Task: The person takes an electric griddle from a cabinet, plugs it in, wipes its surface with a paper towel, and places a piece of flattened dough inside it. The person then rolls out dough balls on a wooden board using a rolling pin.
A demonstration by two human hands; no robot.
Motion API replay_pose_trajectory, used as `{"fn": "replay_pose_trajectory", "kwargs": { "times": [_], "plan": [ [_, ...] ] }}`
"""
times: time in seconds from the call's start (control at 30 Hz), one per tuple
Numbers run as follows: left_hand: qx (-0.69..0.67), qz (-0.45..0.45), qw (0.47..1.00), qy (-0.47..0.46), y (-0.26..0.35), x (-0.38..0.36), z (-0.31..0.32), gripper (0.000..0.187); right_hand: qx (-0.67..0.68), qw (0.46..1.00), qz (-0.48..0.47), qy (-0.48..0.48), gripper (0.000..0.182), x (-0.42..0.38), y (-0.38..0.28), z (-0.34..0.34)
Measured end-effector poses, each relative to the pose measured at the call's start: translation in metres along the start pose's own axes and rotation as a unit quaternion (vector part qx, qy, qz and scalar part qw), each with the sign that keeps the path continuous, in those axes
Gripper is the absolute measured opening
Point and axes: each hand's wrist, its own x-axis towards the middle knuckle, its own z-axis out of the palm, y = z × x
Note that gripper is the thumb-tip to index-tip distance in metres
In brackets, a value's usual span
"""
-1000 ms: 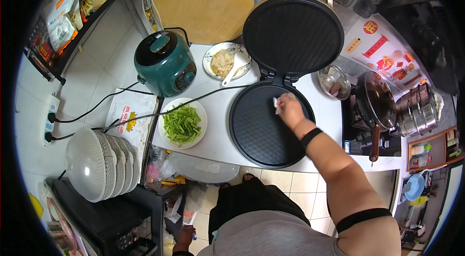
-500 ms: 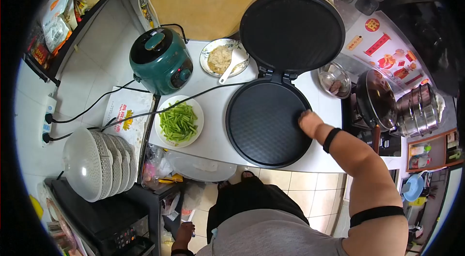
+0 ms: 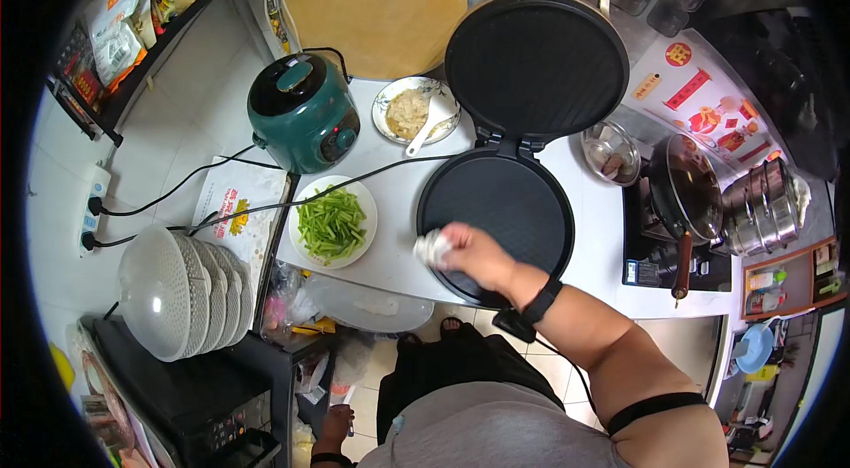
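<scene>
My right hand (image 3: 474,254) is closed round a crumpled white wad (image 3: 432,248), perhaps a paper towel or cloth. It is over the lower-left rim of the black round griddle plate (image 3: 496,193), part of which my hand hides. The griddle's lid (image 3: 537,65) stands open behind, with a cream handle at its top. Down by my side, my left hand (image 3: 337,424) is curled, with a small pale bluish thing at its edge that I cannot make out. Left of the griddle is a white plate (image 3: 371,242) of cut green stalks (image 3: 330,224).
Behind the stalks stand a green electric cooker (image 3: 305,123) and a patterned bowl (image 3: 387,127) of pale mush with a white spoon (image 3: 425,135). A power cord (image 3: 354,177) crosses the counter. On the right are a metal bowl (image 3: 630,169), a lidded pan (image 3: 686,185) and a steamer (image 3: 768,216).
My right hand has moved left and toward me, from the griddle plate's right rim to its lower-left rim. The white wad now shows in it. My left hand has hardly moved.
</scene>
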Motion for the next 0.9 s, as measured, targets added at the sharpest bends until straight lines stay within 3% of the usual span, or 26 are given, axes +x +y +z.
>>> {"fn": "replay_pose_trajectory", "kwargs": {
  "times": [0.03, 0.1, 0.17, 0.2, 0.27, 0.3, 0.37, 0.47, 0.5, 0.57, 0.6, 0.67, 0.7, 0.77, 0.83, 0.87, 0.9],
  "plan": [
    [-0.017, 0.011, 1.0, 0.021, -0.009, 0.001, 0.002, 0.028, -0.046, 0.994, -0.079, 0.059, 0.025, 0.012, 0.002, -0.015],
    [-0.035, 0.02, 0.998, 0.045, -0.01, 0.0, 0.001, 0.028, -0.247, 0.934, -0.17, 0.196, 0.033, 0.025, -0.004, -0.061],
    [-0.011, -0.01, 1.0, 0.018, -0.007, -0.005, 0.001, 0.028, -0.426, 0.835, -0.122, 0.325, 0.033, 0.03, -0.018, -0.108],
    [-0.004, -0.022, 1.0, 0.01, -0.008, -0.007, 0.003, 0.027, -0.499, 0.77, -0.144, 0.369, 0.026, 0.029, -0.022, -0.126],
    [-0.007, 0.059, 0.998, 0.035, -0.018, -0.011, 0.009, 0.027, -0.559, 0.731, -0.082, 0.382, 0.017, 0.029, -0.029, -0.158],
    [-0.008, 0.085, 0.995, 0.043, -0.019, -0.013, 0.01, 0.026, -0.61, 0.683, -0.089, 0.391, 0.015, 0.027, -0.028, -0.164],
    [-0.005, 0.029, 0.999, 0.019, -0.015, -0.016, 0.01, 0.026, -0.688, 0.616, -0.046, 0.382, 0.012, 0.027, -0.024, -0.17],
    [-0.062, -0.083, 0.995, 0.002, -0.019, -0.017, 0.01, 0.026, -0.66, 0.638, -0.073, 0.389, 0.009, 0.036, -0.013, -0.156],
    [-0.062, -0.084, 0.995, 0.001, -0.021, -0.017, 0.012, 0.026, -0.663, 0.65, -0.065, 0.366, 0.007, 0.034, -0.008, -0.148],
    [-0.233, -0.166, 0.957, 0.043, -0.02, -0.011, 0.016, 0.027, -0.682, 0.66, -0.127, 0.288, 0.006, 0.034, 0.007, -0.126],
    [-0.234, -0.164, 0.957, 0.041, -0.02, -0.008, 0.016, 0.027, -0.713, 0.641, -0.153, 0.24, 0.006, 0.033, 0.014, -0.108],
    [-0.054, -0.045, 0.997, -0.01, -0.013, -0.005, 0.012, 0.028, -0.747, 0.619, -0.177, 0.164, 0.007, 0.028, 0.029, -0.071],
    [0.005, -0.002, 1.0, -0.024, -0.005, -0.003, 0.01, 0.028, -0.732, 0.644, -0.162, 0.151, 0.007, 0.024, 0.032, -0.052],
    [-0.203, -0.12, 0.97, 0.061, 0.018, -0.001, 0.015, 0.028, -0.705, 0.67, -0.197, 0.124, 0.006, 0.023, 0.041, -0.028],
    [-0.189, -0.122, 0.972, 0.061, 0.028, 0.001, 0.014, 0.029, -0.605, 0.766, -0.195, 0.096, 0.006, 0.018, 0.044, -0.009],
    [-0.175, -0.126, 0.975, 0.061, 0.03, 0.003, 0.013, 0.029, -0.606, 0.765, -0.197, 0.096, 0.006, 0.014, 0.045, -0.008],
    [-0.175, -0.123, 0.975, 0.062, 0.024, 0.003, 0.013, 0.029, -0.592, 0.791, -0.13, 0.083, 0.011, 0.012, 0.046, -0.009]
  ]
}}
